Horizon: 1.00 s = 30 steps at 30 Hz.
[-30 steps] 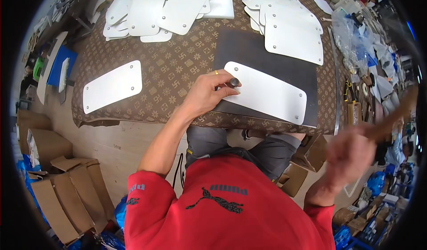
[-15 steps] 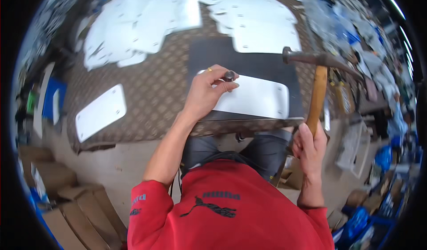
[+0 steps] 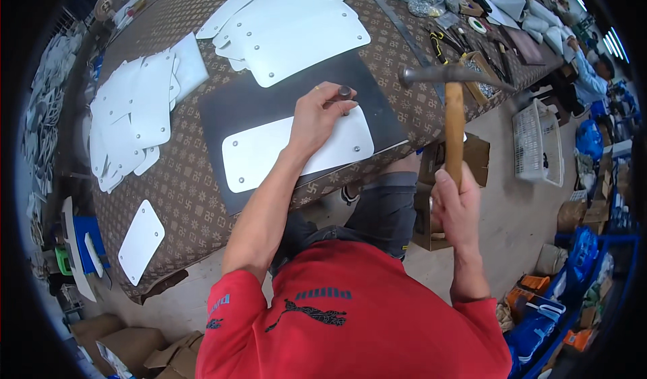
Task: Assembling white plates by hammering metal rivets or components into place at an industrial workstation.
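Observation:
My left hand [image 3: 314,119] pinches a short dark metal punch [image 3: 345,93] between thumb and fingers. It stands upright over the far right corner of a white rounded panel [image 3: 263,146], whose visible corners carry small round metal studs. Under the panel lies a dark flat mat [image 3: 222,106]. In my right hand [image 3: 457,207] is a hammer [image 3: 454,126], gripped low on its wooden handle. Its metal head is raised to the right of the punch and apart from it. The punch's lower tip is partly hidden by my fingers.
Overlapping white panels lie in a far stack [image 3: 296,32] and a left stack [image 3: 151,109]. A single panel [image 3: 141,243] rests near the table's left edge. Pliers [image 3: 438,45] and a box of small parts [image 3: 480,79] are at the far right. A white crate [image 3: 538,143] stands beyond the table.
The view has turned, so the table sits differently in it. My left hand has moved with the punch from the panel's left part to its far right corner. The hammer stays raised.

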{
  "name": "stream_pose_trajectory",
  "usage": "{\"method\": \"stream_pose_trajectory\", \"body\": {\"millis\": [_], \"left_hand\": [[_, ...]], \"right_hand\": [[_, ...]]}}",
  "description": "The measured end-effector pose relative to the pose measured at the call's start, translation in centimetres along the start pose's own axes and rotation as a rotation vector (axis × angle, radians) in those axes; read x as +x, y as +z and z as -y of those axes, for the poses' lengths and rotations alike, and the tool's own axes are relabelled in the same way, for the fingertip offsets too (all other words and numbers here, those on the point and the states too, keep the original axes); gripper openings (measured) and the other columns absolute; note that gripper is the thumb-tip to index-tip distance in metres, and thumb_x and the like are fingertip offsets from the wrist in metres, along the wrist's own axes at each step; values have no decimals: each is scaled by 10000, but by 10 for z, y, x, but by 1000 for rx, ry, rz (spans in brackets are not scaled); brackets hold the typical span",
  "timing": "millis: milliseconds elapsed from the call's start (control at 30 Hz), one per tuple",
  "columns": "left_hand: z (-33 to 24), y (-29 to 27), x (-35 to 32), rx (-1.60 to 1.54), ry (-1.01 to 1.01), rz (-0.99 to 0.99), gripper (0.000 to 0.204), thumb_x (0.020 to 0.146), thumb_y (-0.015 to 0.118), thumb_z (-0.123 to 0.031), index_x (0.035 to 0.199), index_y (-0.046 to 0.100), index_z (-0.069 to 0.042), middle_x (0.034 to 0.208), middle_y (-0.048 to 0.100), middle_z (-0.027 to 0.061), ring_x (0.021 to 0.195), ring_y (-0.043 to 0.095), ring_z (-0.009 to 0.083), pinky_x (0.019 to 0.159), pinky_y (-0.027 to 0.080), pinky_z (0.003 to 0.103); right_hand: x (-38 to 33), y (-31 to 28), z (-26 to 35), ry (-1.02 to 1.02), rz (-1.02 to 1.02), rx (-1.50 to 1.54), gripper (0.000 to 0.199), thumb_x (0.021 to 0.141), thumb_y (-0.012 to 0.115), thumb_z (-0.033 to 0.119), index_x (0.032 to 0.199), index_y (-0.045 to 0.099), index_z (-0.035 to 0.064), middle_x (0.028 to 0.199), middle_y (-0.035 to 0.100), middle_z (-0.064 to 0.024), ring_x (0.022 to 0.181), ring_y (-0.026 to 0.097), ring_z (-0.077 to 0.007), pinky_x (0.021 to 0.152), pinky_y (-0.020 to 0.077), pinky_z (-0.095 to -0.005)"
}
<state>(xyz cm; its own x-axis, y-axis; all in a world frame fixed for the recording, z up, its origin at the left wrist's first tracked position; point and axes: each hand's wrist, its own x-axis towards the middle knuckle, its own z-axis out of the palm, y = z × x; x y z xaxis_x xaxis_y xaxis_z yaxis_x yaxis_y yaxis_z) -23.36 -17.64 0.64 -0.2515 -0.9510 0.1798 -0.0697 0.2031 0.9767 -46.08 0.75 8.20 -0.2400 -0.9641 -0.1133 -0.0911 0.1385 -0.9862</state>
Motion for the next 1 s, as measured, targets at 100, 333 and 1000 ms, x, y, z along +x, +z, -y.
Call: {"method": "stream_pose_trajectory", "body": {"millis": [100,333,1000], "left_hand": [[-5,0,-2,35,-32,-6,174,919,721,-39,1083,734,20,1033,697,52,888,676,137,827,538,280],[-1,6,-6,45,33,-24,170,905,742,-34,1063,732,26,991,692,71,878,677,150,807,541,286],[-18,11,-49,129,39,202,193,891,725,-4,1083,727,12,993,696,84,924,668,179,839,544,312]], "right_hand": [[3,-11,45,-270,-184,-134,195,1075,531,260,976,515,93,626,441,42,451,375,-39,390,271,-209],[49,-20,48,-1158,-111,-547,198,1072,530,257,983,585,87,599,516,20,504,453,-69,437,299,-239],[-24,-22,53,-193,-249,-16,142,1062,569,221,1017,520,95,645,421,52,477,381,-36,399,275,-210]]}}
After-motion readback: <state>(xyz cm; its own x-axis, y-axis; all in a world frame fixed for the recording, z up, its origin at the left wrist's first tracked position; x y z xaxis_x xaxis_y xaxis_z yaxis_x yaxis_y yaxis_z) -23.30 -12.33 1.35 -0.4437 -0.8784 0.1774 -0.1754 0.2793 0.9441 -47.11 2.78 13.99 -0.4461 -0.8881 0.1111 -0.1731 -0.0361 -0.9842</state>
